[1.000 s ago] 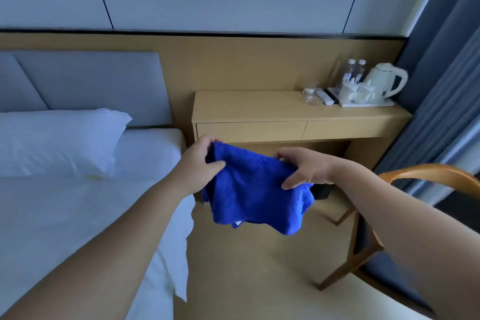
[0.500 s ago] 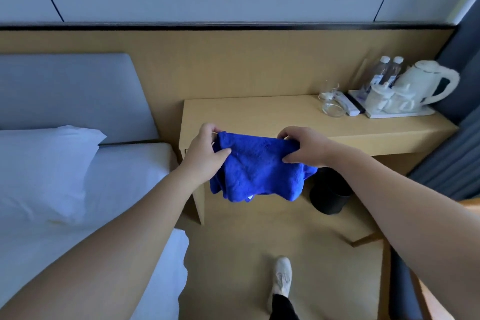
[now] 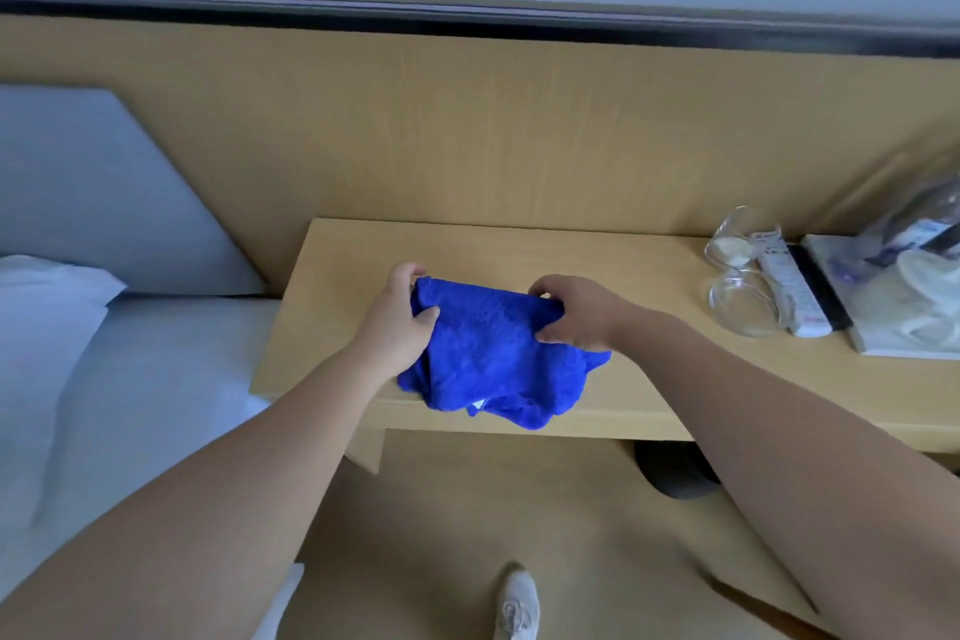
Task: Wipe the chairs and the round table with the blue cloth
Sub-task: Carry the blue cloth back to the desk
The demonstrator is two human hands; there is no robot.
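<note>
The blue cloth (image 3: 493, 359) is bunched and folded over the wooden desk (image 3: 623, 276), its lower edge hanging past the desk's front edge. My left hand (image 3: 397, 322) pinches its upper left corner. My right hand (image 3: 576, 312) grips its upper right edge. Both hands hold it close to the desk top; whether it touches the surface I cannot tell. No chair and no round table are in view.
Two clear glasses (image 3: 743, 276), a white remote (image 3: 789, 291) and a tray (image 3: 893, 333) with cups stand at the desk's right end. A bed (image 3: 130, 379) with a white pillow (image 3: 47, 296) lies left. A dark bin (image 3: 670, 470) sits under the desk. My white shoe (image 3: 517, 603) is on the floor.
I have stepped closer to the desk and my view has tilted down. Both hands carried the cloth forward and lowered it over the desk top. The chair has left the view.
</note>
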